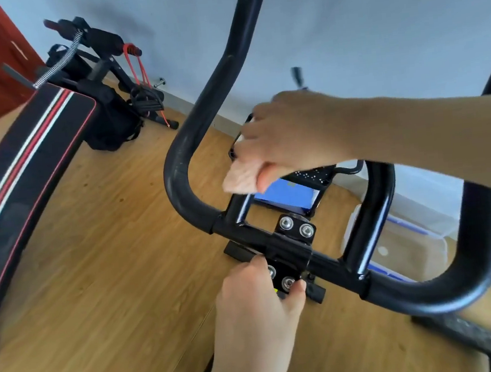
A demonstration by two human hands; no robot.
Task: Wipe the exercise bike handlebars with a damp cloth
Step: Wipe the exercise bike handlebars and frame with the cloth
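Above the handlebars (274, 243), right hand (290, 135) clutches the cloth (239, 180); left hand (261, 293) pinches the clamp (293, 253) — cloth may snag the bolts (286, 223).

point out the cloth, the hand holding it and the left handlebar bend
cloth (242, 177), head view, on the pale bunched part sticking out below the fingers
right hand (290, 129), head view, on the back of the hand
left handlebar bend (181, 174), head view, on the outer curve of the black tube
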